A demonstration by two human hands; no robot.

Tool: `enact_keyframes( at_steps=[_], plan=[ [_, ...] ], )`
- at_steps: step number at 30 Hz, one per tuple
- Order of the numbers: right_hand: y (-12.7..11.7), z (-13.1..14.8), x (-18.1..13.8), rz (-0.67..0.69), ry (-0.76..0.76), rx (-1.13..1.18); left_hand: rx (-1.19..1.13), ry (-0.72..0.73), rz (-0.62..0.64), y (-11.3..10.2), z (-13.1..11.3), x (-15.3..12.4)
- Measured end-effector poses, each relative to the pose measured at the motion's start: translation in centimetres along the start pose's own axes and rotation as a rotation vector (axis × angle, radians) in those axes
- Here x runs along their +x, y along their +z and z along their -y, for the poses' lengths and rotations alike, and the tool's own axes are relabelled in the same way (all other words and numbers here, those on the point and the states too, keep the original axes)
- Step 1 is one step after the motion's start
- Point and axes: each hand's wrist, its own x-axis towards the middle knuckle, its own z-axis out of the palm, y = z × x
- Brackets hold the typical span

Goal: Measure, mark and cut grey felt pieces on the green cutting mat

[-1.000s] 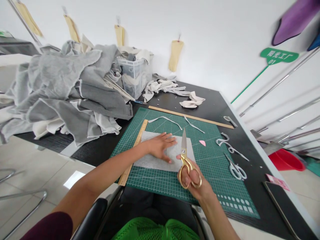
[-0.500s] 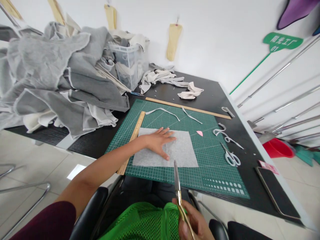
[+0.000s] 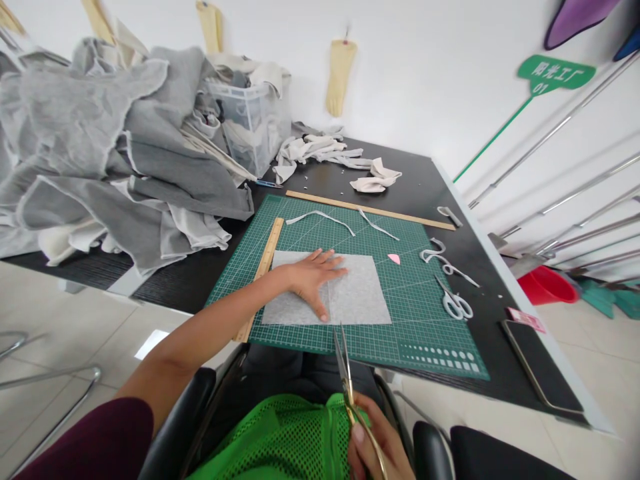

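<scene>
My left hand [image 3: 316, 279] lies spread on a grey fabric rectangle [image 3: 361, 290], which rests flat on a green cutting mat [image 3: 425, 293]. A line runs down the fabric beside my thumb. In my right hand [image 3: 375, 437] is a pair of gold-handled scissors [image 3: 345, 373]. Their blades are slightly parted, with the tips close to the fabric's near edge. Along the fabric's left side runs a wooden ruler [image 3: 265, 263]. A small pink piece [image 3: 394, 259], perhaps tailor's chalk, sits to the right of the fabric.
White-handled scissors [image 3: 456, 304] and curled fabric strips [image 3: 434, 252] lie on the right. A phone [image 3: 540, 365] rests near the table's right edge. A long ruler [image 3: 370, 210] spans the mat's far side. Grey cloth [image 3: 90, 133] is piled at left beside a clear bin [image 3: 247, 123].
My right hand has brought the scissors slightly left, and their blades have parted. My left hand stays spread on the fabric. The whole view has shifted a little.
</scene>
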Motion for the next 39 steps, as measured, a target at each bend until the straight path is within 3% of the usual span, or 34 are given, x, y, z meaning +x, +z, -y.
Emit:
enact_keyframes(
  at_steps=[6,18,39],
  plan=[
    [0.7,2.0,1.9,0.112,0.001,-0.044,-0.010,0.007,-0.029,0.1,-0.1,0.0],
    [1.3,2.9,2.6,0.094,-0.041,-0.114,-0.023,0.014,-0.042,0.3,0.1,-0.1],
    [1.7,3.0,2.9,0.112,-0.049,-0.045,-0.032,0.016,-0.041,0.0,0.0,-0.2]
  ],
)
